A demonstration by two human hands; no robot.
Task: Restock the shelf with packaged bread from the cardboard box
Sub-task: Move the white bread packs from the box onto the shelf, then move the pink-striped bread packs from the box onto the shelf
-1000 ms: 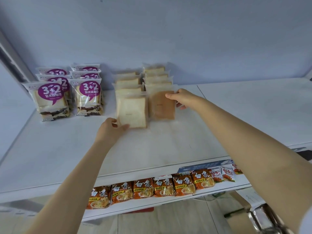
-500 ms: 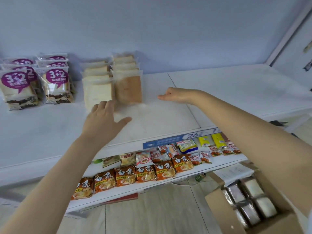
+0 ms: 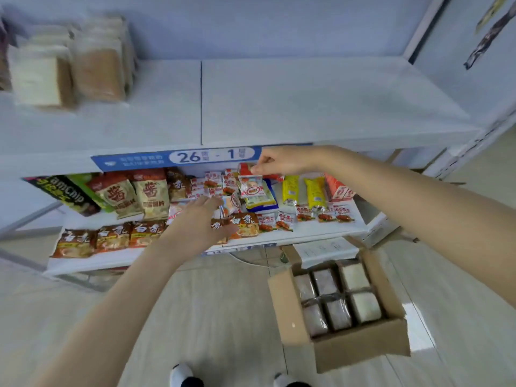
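A white shelf (image 3: pixel 307 107) is spanning the upper frame. Bread (image 3: pixel 363 305) is sitting in the cardboard box (image 3: pixel 363 350), lower right: probably light, squashy, slick-wrapped, best gripped gently by its sides. The left hand (image 3: pixel 201 224) is hovering spread, the right hand (image 3: pixel 279 160) loosely curled, both empty.

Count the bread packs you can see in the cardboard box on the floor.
6 bread packs in the cardboard box: three in the far row, three in the near row. More may lie hidden underneath.

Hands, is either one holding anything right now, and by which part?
Nothing is held. The left hand is spread open; the right hand hangs loosely curled, with no grip on anything.
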